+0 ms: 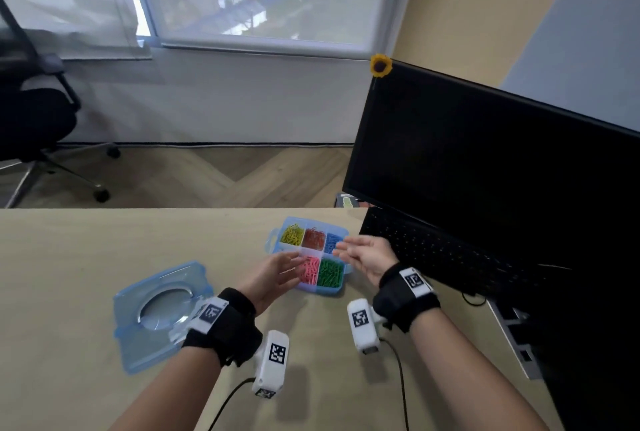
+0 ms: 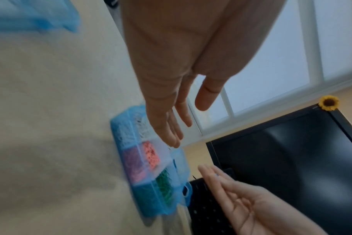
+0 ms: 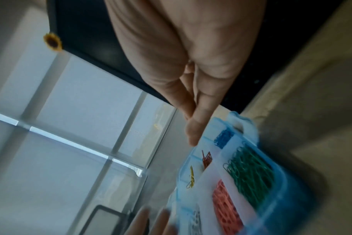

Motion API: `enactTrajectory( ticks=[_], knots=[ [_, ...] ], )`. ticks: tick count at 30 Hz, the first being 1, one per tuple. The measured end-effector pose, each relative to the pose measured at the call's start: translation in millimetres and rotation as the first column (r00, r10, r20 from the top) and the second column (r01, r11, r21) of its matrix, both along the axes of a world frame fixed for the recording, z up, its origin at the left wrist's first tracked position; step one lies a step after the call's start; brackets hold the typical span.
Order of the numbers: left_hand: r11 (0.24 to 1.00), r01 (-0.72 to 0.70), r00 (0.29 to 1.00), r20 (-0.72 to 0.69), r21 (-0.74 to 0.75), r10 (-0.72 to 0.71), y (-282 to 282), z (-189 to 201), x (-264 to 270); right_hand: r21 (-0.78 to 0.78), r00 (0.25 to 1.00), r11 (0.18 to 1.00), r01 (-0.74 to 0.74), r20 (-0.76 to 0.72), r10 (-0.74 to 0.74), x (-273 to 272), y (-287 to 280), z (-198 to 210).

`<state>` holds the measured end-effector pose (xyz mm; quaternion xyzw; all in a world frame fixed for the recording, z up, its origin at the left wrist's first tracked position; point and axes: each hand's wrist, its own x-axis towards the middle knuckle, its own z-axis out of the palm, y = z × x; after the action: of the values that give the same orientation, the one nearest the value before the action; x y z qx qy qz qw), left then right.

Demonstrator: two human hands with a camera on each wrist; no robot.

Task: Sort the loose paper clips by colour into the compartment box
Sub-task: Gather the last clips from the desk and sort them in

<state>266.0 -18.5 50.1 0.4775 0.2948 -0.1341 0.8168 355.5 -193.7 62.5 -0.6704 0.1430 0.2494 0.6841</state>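
Neither hand is holding anything: the left hand point(image 1: 268, 276) and the right hand point(image 1: 363, 254) both float palms-in with fingers straight and loose, one on each side of the blue compartment box point(image 1: 341, 286), just above it and not clearly touching. That box sits open on the tan desk point(image 1: 86, 250) with clips sorted by cell, yellow clips point(image 1: 292, 234), red clips point(image 1: 313, 239) and blue clips point(image 1: 333, 242) along the far row, pink clips point(image 1: 310, 269) and green clips point(image 1: 330, 274) in the near row, plus a cell of pale clips on the left that's mostly hidden behind the fingers. Off to the left the box's clear blue lid point(image 1: 161, 312) lies flat on the desk, well apart, and to the right there's a black keyboard point(image 1: 433, 254) under a dark monitor point(image 1: 485, 167) with a little sunflower point(image 1: 380, 65) stuck on its top corner.
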Motion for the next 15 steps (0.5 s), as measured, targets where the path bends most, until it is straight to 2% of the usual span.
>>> enactTrajectory(
  ticks=[2,4,7,9,12,13,15],
  knots=[
    [0.995,-0.089,0.996,0.005,0.048,0.089,13.3,-8.7,-17.0,-0.122,0.997,0.992,0.005,0.074,0.005,20.5,15.6,-2.6],
    [0.972,-0.210,0.977,0.005,0.107,0.211,27.8,-17.3,-33.5,-0.273,0.987,0.961,-0.054,0.134,0.093,37.2,23.8,-8.9],
    [0.896,-0.351,0.932,0.012,0.274,0.361,52.7,-34.1,-55.0,-0.540,0.946,0.837,-0.090,0.215,0.241,39.8,20.0,-22.3],
    [0.809,-0.389,0.910,0.046,0.440,0.413,70.9,-44.7,-70.5,-0.693,0.933,0.718,-0.064,0.215,0.290,26.3,13.6,-34.7],
    [0.625,-0.371,0.896,0.088,0.687,0.435,93.3,-57.8,-92.3,-0.848,0.953,0.524,-0.076,0.093,0.289,-1.2,9.3,-52.7],
    [0.566,-0.356,0.888,0.080,0.744,0.453,98.2,-58.9,-99.4,-0.857,0.960,0.503,-0.109,0.041,0.278,-7.6,9.8,-58.3],
    [0.461,-0.327,0.855,0.051,0.825,0.516,106.2,-59.8,-110.8,-0.832,0.961,0.528,-0.169,-0.021,0.275,-15.5,14.0,-67.0]
  ],
)
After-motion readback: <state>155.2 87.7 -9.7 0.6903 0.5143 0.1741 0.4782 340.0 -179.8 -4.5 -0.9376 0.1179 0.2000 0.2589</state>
